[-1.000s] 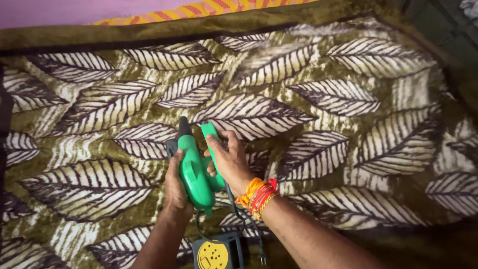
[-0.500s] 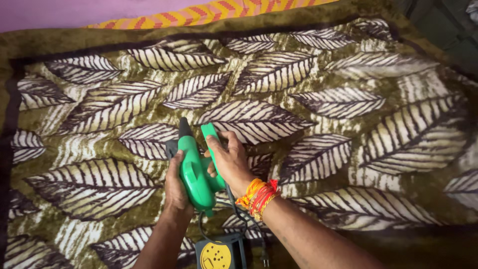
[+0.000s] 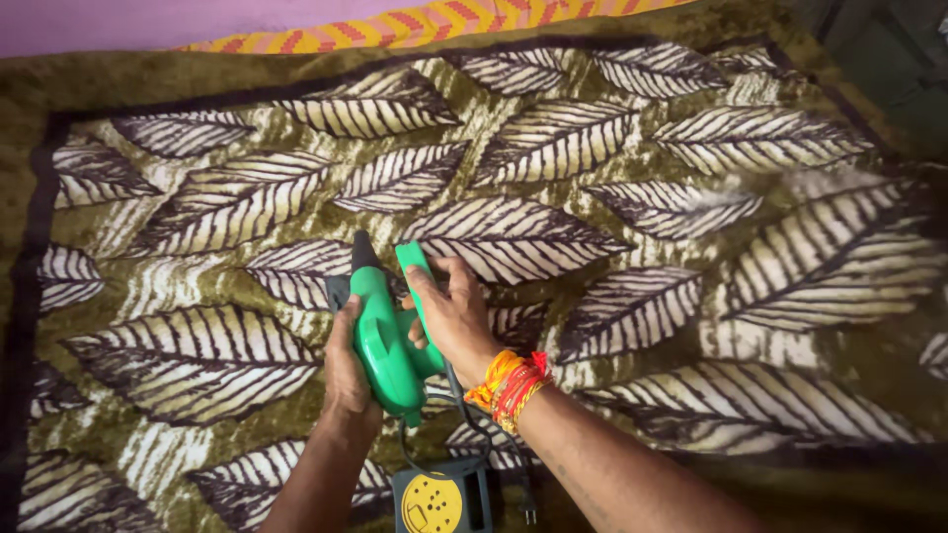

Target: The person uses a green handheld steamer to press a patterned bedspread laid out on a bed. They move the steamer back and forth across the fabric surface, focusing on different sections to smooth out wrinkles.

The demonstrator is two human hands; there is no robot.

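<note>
Both hands grip the green plastic electric blower with a black nozzle: left hand wraps its body, right hand closes on the handle. Its long axis points away over the leaf-patterned olive blanket. Its cord apparently trails toward the yellow-faced socket box.

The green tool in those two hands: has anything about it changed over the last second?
Hardly anything. The view tips a little, so the leaf-patterned blanket slides in the picture and more of the yellow-faced box shows at the bottom edge. The left hand and right hand keep the same grip on the green tool, its dark nozzle pointing away, cord hanging below.
</note>
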